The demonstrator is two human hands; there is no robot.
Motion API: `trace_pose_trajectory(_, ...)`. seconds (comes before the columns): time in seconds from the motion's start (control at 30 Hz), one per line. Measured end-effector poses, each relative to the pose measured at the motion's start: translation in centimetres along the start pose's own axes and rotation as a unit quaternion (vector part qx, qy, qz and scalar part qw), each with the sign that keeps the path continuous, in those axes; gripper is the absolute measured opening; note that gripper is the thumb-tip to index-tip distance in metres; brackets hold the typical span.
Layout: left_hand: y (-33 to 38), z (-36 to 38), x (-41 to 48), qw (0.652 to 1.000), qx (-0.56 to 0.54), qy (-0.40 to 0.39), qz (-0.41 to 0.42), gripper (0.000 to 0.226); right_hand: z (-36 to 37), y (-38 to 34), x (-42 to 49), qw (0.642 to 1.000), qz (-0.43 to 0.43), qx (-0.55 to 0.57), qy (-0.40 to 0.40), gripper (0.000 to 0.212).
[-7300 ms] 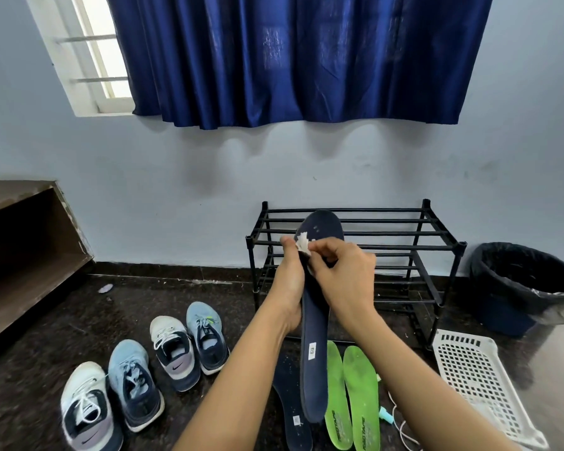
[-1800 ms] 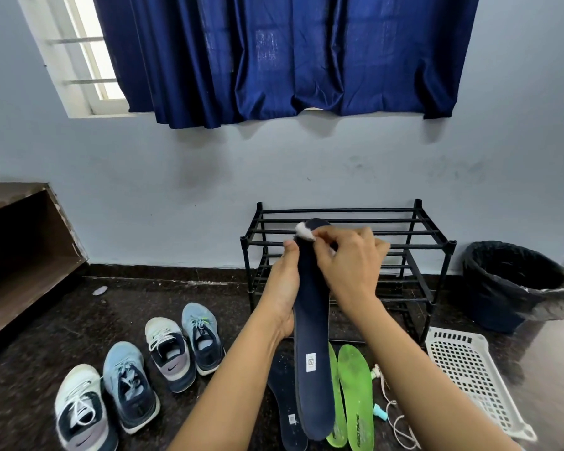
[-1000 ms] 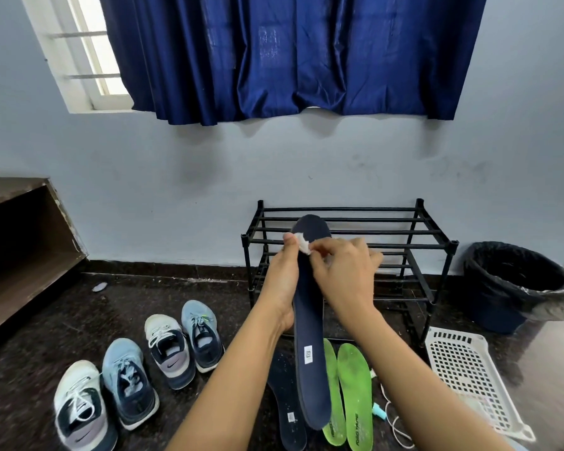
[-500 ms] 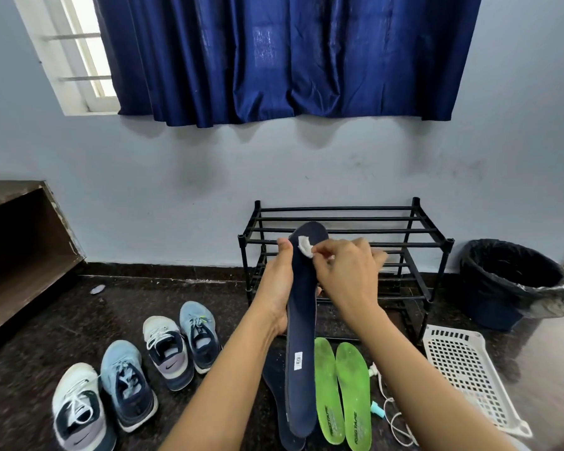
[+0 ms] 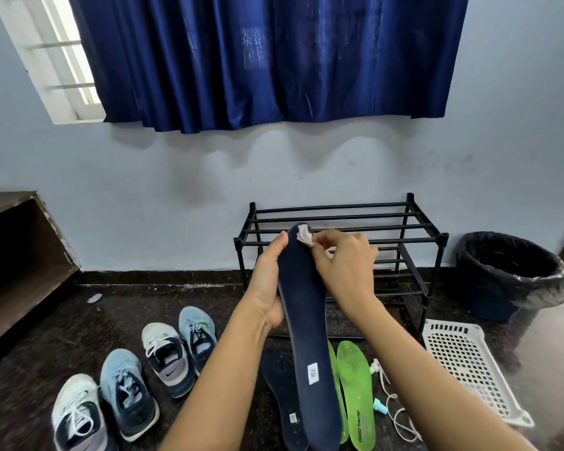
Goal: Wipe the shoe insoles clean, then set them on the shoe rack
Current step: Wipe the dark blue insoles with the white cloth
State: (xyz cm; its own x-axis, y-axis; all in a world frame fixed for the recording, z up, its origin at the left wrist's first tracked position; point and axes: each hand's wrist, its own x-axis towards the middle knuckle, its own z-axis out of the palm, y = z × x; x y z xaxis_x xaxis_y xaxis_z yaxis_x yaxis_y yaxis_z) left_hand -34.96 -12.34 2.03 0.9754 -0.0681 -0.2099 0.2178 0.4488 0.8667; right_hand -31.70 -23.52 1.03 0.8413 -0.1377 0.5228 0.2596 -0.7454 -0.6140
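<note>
- The navy insole (image 5: pixel 306 320) is held up in the air in front of the shoe rack (image 5: pixel 339 208), above the floor (image 5: pixel 39 346).
- Its long axis runs nearly upright in the view. The rounded toe end is up and away, over the rack's top bars; the heel end is low and close to the person, with a small white label near it. The top leans slightly to the left.
- The left grip (image 5: pixel 267 281) is clasped around the insole's left edge, thumb lying along the edge toward the toe.
- The right grip (image 5: pixel 342 265) pinches a white wipe (image 5: pixel 304 234) and presses it on the toe end.
- A second navy insole (image 5: pixel 279 385) lies on the floor just left of the held one and partly behind it.
- Two green insoles (image 5: pixel 355 385) lie side by side to the right, the nearer one mostly hidden by the held insole.
- Four sneakers (image 5: pixel 168 356) stand in a slanting row on the left.
- A white basket (image 5: pixel 463 362) and a pale cable (image 5: pixel 398 415) lie to the right; a lined bin (image 5: pixel 502 271) stands beside the rack.
- The held insole and both forearms cover the rack's left front and its lower tiers.
</note>
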Motion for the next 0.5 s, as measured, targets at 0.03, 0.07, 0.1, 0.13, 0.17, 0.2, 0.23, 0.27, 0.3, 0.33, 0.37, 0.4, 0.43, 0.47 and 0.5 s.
trace_pose_trajectory(0.03, 0.1, 0.0, 0.1, 1.0, -0.001, 0.003, 0.0, 0.052, 0.2, -0.3, -0.4, 1.0, -0.017, 0.005, -0.004, 0.017)
trace_pose_trajectory(0.07, 0.2, 0.1, 0.1, 1.0, 0.0, 0.01, -0.002, 0.052, 0.4, -0.6, -0.9, 0.999, -0.036, 0.01, -0.008, 0.016)
trace_pose_trajectory(0.1, 0.2, 0.2, 0.1, 1.0, 0.001, 0.019, -0.002, 0.052, 0.7, -0.9, -1.4, 0.998, -0.056, 0.011, -0.008, 0.016)
trace_pose_trajectory(0.13, 0.1, 0.3, 0.1, 1.0, 0.003, 0.023, -0.005, 0.054, 0.9, -1.1, -1.7, 0.997, -0.074, 0.001, 0.0, 0.016)
trace_pose_trajectory(0.17, -0.1, 0.5, 0.1, 1.0, 0.003, 0.022, -0.007, 0.056, 1.0, -1.2, -1.7, 0.996, -0.08, -0.016, 0.02, 0.016)
trace_pose_trajectory(0.2, -0.3, 0.7, 0.1, 1.0, 0.004, 0.018, -0.012, 0.058, 0.9, -1.2, -1.3, 0.996, -0.07, -0.031, 0.045, 0.016)
trace_pose_trajectory(0.23, -0.6, 0.9, 0.0, 1.0, 0.008, 0.01, -0.017, 0.061, 0.7, -1.1, -0.7, 0.997, -0.045, -0.036, 0.059, 0.016)
trace_pose_trajectory(0.27, -0.8, 1.1, -0.1, 1.0, 0.012, 0.004, -0.022, 0.063, 0.4, -1.0, -0.1, 0.998, -0.016, -0.028, 0.062, 0.017)
trace_pose_trajectory(0.3, -1.0, 1.1, -0.1, 1.0, 0.016, -0.001, -0.026, 0.064, 0.3, -0.9, 0.3, 0.998, 0.007, -0.012, 0.057, 0.017)
trace_pose_trajectory(0.33, -1.1, 1.1, 0.0, 0.999, 0.019, -0.001, -0.028, 0.064, 0.2, -0.9, 0.3, 0.998, 0.018, 0.007, 0.053, 0.017)
trace_pose_trajectory(0.37, -1.1, 0.9, 0.1, 0.999, 0.022, 0.001, -0.027, 0.064, 0.3, -1.1, 0.0, 0.998, 0.016, 0.024, 0.048, 0.017)
trace_pose_trajectory(0.4, -0.9, 0.8, 0.1, 0.999, 0.022, 0.003, -0.023, 0.064, 0.4, -1.5, -0.5, 0.998, 0.005, 0.038, 0.039, 0.016)
trace_pose_trajectory(0.43, -0.8, 0.5, 0.2, 1.0, 0.019, 0.008, -0.019, 0.064, 0.6, -1.8, -1.2, 0.998, -0.006, 0.054, 0.025, 0.016)
trace_pose_trajectory(0.47, -0.7, 0.4, 0.1, 1.0, 0.015, 0.011, -0.018, 0.065, 0.7, -2.1, -1.7, 0.998, -0.016, 0.065, 0.012, 0.016)
trace_pose_trajectory(0.5, -0.6, 0.3, 0.2, 1.0, 0.014, 0.015, -0.017, 0.065, 0.8, -2.1, -1.9, 0.998, -0.028, 0.061, 0.006, 0.016)
